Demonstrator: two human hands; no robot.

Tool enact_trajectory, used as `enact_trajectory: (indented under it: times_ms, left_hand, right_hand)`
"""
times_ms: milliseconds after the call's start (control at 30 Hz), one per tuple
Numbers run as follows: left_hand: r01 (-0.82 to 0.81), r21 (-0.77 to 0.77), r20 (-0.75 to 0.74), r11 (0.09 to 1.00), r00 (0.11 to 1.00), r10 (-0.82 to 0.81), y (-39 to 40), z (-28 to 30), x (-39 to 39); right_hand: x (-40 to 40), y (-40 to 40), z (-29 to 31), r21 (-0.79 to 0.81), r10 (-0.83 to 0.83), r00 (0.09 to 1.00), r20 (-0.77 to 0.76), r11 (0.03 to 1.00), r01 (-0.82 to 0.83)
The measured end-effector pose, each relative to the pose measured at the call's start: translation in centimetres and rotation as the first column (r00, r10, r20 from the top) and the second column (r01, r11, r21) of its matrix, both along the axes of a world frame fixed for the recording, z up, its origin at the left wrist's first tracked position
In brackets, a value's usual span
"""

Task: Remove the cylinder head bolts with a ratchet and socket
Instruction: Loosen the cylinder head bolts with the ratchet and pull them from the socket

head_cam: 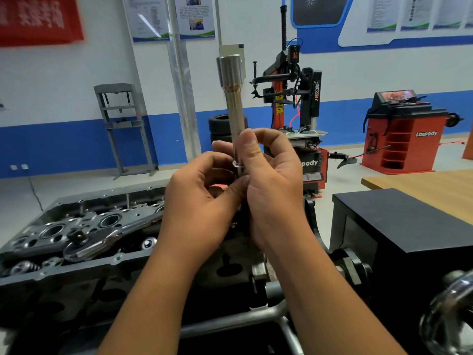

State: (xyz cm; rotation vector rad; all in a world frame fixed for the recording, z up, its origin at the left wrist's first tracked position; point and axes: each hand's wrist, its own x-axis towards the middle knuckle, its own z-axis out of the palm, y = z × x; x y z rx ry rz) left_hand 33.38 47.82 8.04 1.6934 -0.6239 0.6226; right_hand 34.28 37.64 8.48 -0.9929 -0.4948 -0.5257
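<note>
Two bare hands met at the centre of the frame around a long, polished steel socket extension (234, 116) held upright, its flared socket end uppermost. The right hand (271, 185) had thumb and fingers curled round the shaft; the left hand (202, 196) pinched its lower end, where a small ring (237, 164) sat. This looked like tool handling between bolts: probably freeing a bolt from the socket. Next, the extension would need seating back on the chrome ratchet (102, 242), which lay at lower left on the grey aluminium cylinder head (51, 226). The head appeared oily, with open bores and valve springs exposed.
</note>
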Motion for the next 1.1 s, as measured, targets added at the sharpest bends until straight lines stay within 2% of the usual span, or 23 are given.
enact_trajectory:
  times_ms: [100, 267, 400, 500, 600, 767, 900, 967, 1100]
  left_hand:
    - [0.026, -0.015, -0.013, 1.000, 1.000, -0.026, 0.23, -0.06, -0.19]
    - [0.164, -0.022, -0.046, 0.986, 0.985, -0.165, 0.72, 0.13, -0.46]
    - [0.142, 0.050, -0.044, 0.989, 0.989, -0.140, 0.43, 0.11, -0.10]
    - [0.083, 0.045, -0.027, 0.996, 0.996, -0.081, 0.27, -0.08, 0.25]
    - [0.052, 0.023, -0.015, 0.998, 0.999, -0.052, 0.31, -0.16, 0.26]
    - [0.211, -0.004, -0.158, 0.977, 0.965, -0.209, 0.46, 0.27, -0.09]
    - [0.137, 0.028, -0.097, 0.990, 0.986, -0.134, 0.12, 0.27, 0.16]
    - [0.106, 0.019, -0.072, 0.994, 0.992, -0.104, -0.02, 0.15, 0.25]
    - [0.192, 0.040, -0.104, 0.981, 0.977, -0.187, 0.04, 0.24, 0.10]
  right_hand:
    - [0.03, 0.24, -0.24, -0.064, -0.122, 0.992, 0.040, 0.990, 0.125]
    - [0.25, 0.58, -0.28, -0.124, -0.267, 0.961, 0.069, 0.954, 0.274]
    - [0.23, 0.53, 0.05, -0.109, -0.250, 0.968, 0.030, 0.962, 0.252]
    - [-0.01, 0.45, 0.06, -0.089, -0.168, 0.986, 0.007, 0.982, 0.168]
    - [0.02, 0.26, -0.14, -0.076, -0.170, 0.985, -0.014, 0.983, 0.168]
    - [-0.01, 0.35, -0.02, -0.098, -0.265, 0.964, 0.001, 0.960, 0.264]
    - [-0.05, 0.39, -0.04, -0.054, -0.189, 0.982, -0.002, 0.981, 0.188]
    - [0.00, 0.38, -0.01, -0.040, -0.212, 0.977, -0.009, 0.976, 0.212]
    - [0.09, 0.38, 0.04, -0.051, -0.269, 0.963, -0.023, 0.962, 0.268]
